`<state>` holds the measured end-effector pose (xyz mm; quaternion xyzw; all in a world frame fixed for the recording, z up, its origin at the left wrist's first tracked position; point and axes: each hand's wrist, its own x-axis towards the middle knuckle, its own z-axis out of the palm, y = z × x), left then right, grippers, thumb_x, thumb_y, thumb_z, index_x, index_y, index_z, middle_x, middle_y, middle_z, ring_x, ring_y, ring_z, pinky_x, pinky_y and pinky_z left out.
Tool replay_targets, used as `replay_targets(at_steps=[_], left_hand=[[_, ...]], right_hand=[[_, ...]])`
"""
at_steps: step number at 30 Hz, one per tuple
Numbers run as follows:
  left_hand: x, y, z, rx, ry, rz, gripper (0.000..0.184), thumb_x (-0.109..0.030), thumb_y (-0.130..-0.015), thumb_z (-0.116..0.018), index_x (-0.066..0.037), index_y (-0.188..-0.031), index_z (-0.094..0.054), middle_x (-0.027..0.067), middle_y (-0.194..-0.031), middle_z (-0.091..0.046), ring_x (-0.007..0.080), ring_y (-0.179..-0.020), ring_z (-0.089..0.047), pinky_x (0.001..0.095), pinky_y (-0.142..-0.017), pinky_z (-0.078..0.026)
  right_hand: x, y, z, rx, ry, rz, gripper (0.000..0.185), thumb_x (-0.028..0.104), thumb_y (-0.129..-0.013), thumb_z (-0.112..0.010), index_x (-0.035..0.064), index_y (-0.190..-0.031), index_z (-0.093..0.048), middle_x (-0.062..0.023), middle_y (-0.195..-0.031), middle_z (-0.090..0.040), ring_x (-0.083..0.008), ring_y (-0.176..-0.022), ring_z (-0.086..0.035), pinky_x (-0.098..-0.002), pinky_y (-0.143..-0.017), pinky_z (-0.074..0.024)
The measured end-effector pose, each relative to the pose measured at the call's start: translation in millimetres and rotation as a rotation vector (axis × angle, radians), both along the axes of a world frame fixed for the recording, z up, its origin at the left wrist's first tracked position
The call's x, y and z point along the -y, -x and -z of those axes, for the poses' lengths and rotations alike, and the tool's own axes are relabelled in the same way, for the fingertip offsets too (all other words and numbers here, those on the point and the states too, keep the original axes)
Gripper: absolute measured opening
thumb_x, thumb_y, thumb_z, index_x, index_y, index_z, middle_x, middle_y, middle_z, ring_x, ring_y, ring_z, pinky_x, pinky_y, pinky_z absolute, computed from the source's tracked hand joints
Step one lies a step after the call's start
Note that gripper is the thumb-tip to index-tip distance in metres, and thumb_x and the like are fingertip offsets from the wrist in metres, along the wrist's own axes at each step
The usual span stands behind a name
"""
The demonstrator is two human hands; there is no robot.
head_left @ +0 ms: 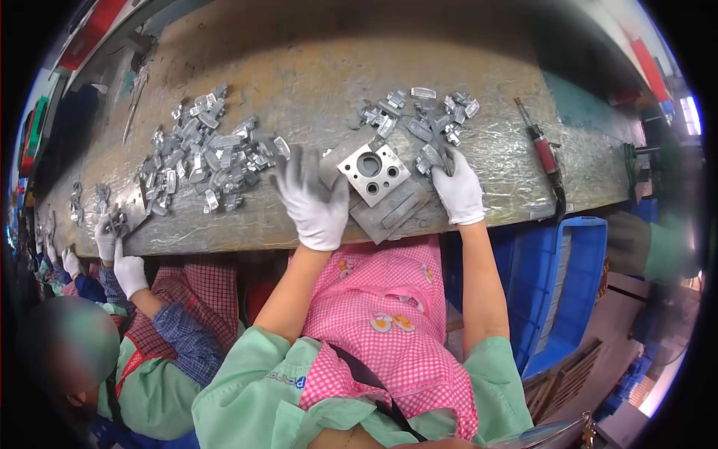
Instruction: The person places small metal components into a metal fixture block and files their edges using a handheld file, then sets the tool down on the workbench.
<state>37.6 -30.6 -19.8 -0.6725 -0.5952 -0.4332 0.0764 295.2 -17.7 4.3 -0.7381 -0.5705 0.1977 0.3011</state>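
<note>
My left hand (pixel 313 203), in a white glove with greyed fingertips, is open with fingers spread, just left of a square metal block (pixel 385 187). The block has one large round hole and smaller ones, and rests on flat grey metal plates (pixel 404 209) near the table's front edge. To the right, my right hand (pixel 458 191), also gloved, is closed around a thin dark strip-like tool (pixel 440 136) that points away from me. Its exact kind is unclear. Small grey cast metal parts (pixel 428 159) lie beside those fingers.
A large heap of similar metal parts (pixel 209 153) covers the table's left, with a smaller cluster (pixel 385 112) behind the block. A red-handled tool (pixel 544 153) lies right. Blue crates (pixel 568 292) stand below the edge. At left, a co-worker's gloved hands (pixel 129 273) hold a metal piece.
</note>
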Motion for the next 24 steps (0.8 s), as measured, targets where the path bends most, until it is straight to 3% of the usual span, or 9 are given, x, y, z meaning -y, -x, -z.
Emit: replay_targets(at_steps=[1,6,7,9,12,15,17,20,24], left_hand=[[1.9,-4.6,2.5,0.08,0.033,0.046,0.076,-0.033,-0.086,-0.077,-0.017,-0.151,-0.041,0.0188,-0.154,-0.042,0.0482,-0.145,-0.035,0.0739,-0.114,-0.026],[8.0,-19.0,-9.5,0.091,0.06,0.186,0.077,-0.026,-0.08,-0.079,-0.017,-0.148,-0.043,0.0147,-0.147,-0.048,0.0445,-0.138,-0.041,0.0717,-0.106,-0.03],[8.6,-22.1,-10.7,0.086,0.043,0.198,0.076,-0.025,-0.079,-0.079,-0.016,-0.146,-0.045,0.0147,-0.145,-0.05,0.0447,-0.137,-0.043,0.0709,-0.105,-0.031],[9.9,-29.2,-14.6,0.091,0.019,0.235,0.074,-0.026,-0.078,-0.08,-0.015,-0.144,-0.047,0.0124,-0.143,-0.052,0.0429,-0.135,-0.046,0.0696,-0.106,-0.031],[11.3,-39.4,-23.0,0.106,0.013,0.325,0.077,-0.019,-0.075,-0.084,-0.014,-0.143,-0.049,0.0106,-0.143,-0.054,0.043,-0.137,-0.047,0.0656,-0.113,-0.03],[10.5,-50.4,-40.5,0.059,0.111,0.356,0.085,-0.028,-0.068,-0.09,-0.014,-0.141,-0.049,0.0107,-0.14,-0.055,0.0435,-0.135,-0.047,0.0654,-0.11,-0.031],[9.9,-55.2,-44.2,0.119,0.161,0.42,0.076,-0.027,-0.068,-0.09,-0.016,-0.135,-0.057,0.01,-0.14,-0.056,0.0439,-0.137,-0.046,0.0638,-0.112,-0.029],[5.0,-43.2,-47.8,0.088,0.121,0.558,0.044,-0.021,-0.069,-0.087,-0.019,-0.111,-0.073,0.0045,-0.125,-0.067,0.0396,-0.133,-0.052,0.0565,-0.114,-0.028],[17.0,-31.5,-32.6,0.143,0.111,0.402,0.039,-0.02,-0.073,-0.086,-0.02,-0.11,-0.073,-0.0006,-0.116,-0.071,0.038,-0.131,-0.054,0.0566,-0.117,-0.025]], right_hand=[[-0.5,-0.6,-5.2,0.027,0.084,0.001,0.031,0.029,-0.09,-0.067,0.0099,-0.114,-0.067,-0.0233,-0.099,-0.074,-0.0457,-0.096,-0.07,-0.0517,-0.085,-0.0546],[-9.3,-7.8,7.2,-0.041,0.195,0.025,0.034,0.029,-0.086,-0.069,0.0016,-0.106,-0.068,-0.0263,-0.099,-0.073,-0.0452,-0.099,-0.07,-0.0484,-0.086,-0.0547],[-9.2,-5.2,7.1,-0.135,0.121,0.031,0.031,0.018,-0.084,-0.074,-0.0042,-0.105,-0.068,-0.0173,-0.092,-0.075,-0.0257,-0.082,-0.072,-0.0369,-0.079,-0.0548],[-4.4,-3.6,0.4,-0.503,0.155,0.093,0.026,0.012,-0.085,-0.074,-0.0041,-0.104,-0.068,-0.0019,-0.085,-0.068,-0.0072,-0.076,-0.058,-0.0253,-0.07,-0.0499],[9.9,3.8,-21.6,-0.456,0.062,0.024,0.025,0.011,-0.086,-0.071,-0.0048,-0.105,-0.066,-0.0114,-0.09,-0.074,-0.0139,-0.078,-0.066,-0.0295,-0.075,-0.0535],[24.5,9.8,-43.6,-0.357,0.035,-0.071,0.023,0.011,-0.087,-0.072,-0.0013,-0.105,-0.065,-0.0147,-0.081,-0.074,-0.0205,-0.07,-0.071,-0.033,-0.069,-0.0548],[32.5,13.2,-60.1,-0.238,0.015,-0.241,0.027,0.015,-0.086,-0.074,0.0037,-0.109,-0.066,-0.0201,-0.085,-0.074,-0.0376,-0.082,-0.075,-0.0398,-0.071,-0.0586],[37.0,26.4,-68.7,-0.264,0.026,-0.372,0.028,0.013,-0.088,-0.074,0.0036,-0.113,-0.066,-0.0193,-0.089,-0.076,-0.0351,-0.085,-0.077,-0.0385,-0.075,-0.0598],[46.1,42.8,-62.3,-0.564,0.098,-0.185,0.045,0.013,-0.093,-0.073,-0.0025,-0.133,-0.06,-0.0213,-0.117,-0.074,-0.0231,-0.109,-0.074,-0.0329,-0.091,-0.0562]])
